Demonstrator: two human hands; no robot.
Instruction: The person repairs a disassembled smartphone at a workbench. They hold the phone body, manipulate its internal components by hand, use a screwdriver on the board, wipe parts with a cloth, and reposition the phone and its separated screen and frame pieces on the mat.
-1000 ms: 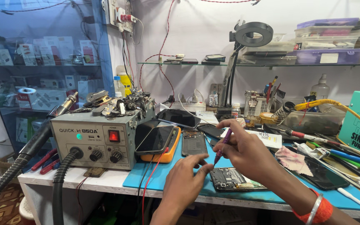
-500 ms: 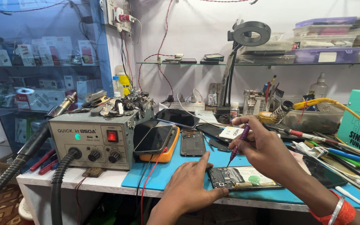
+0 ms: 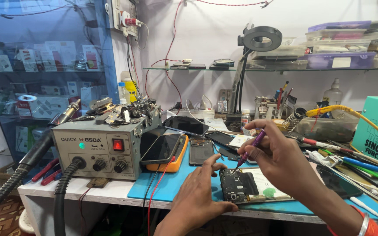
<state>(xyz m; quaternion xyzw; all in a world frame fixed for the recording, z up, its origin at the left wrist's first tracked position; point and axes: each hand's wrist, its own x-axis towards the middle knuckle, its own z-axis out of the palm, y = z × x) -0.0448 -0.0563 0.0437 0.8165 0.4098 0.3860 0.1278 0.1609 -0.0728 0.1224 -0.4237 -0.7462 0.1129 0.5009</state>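
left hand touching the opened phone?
Touching. Head view: left hand rests its fingertips on the opened phone's left edge, no gap visible.

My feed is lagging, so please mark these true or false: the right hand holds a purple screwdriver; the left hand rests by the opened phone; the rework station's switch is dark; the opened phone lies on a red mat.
1. The right hand holds a purple screwdriver. True.
2. The left hand rests by the opened phone. True.
3. The rework station has a dark switch. False: its red switch is lit.
4. The opened phone lies on a red mat. False: the mat is blue.
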